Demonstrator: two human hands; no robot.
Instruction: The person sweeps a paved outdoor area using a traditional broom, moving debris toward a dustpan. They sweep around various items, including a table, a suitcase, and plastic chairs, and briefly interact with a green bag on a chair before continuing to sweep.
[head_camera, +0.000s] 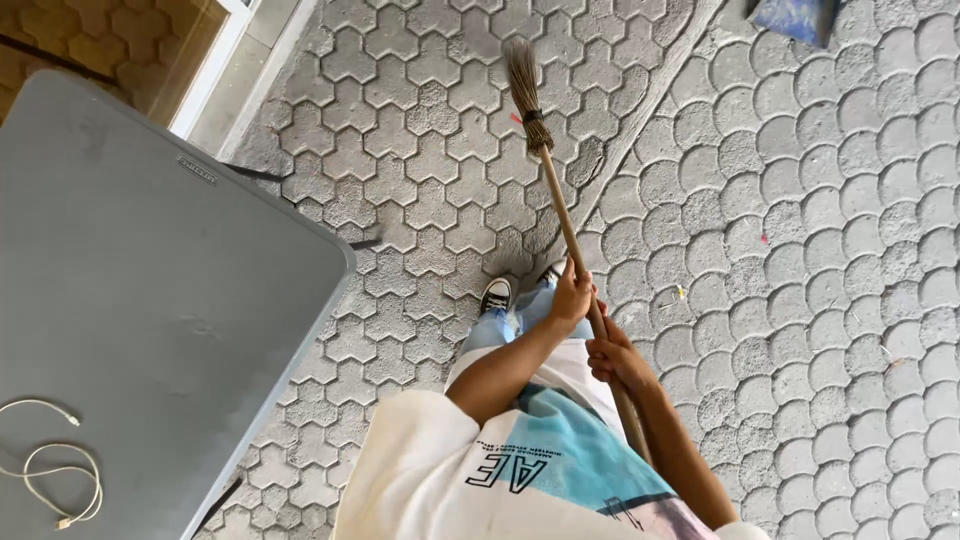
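Both hands gripped the broom handle (566, 222), left hand (572, 297) above right hand (617, 358); short, low strokes would have kept its bristles (522, 72) flat on the paving stones (800, 250).

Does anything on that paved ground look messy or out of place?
Yes: small bits of litter lie scattered on the scalloped paving, right of the broom held in both hands. A loose white cable also lies coiled on the grey table.
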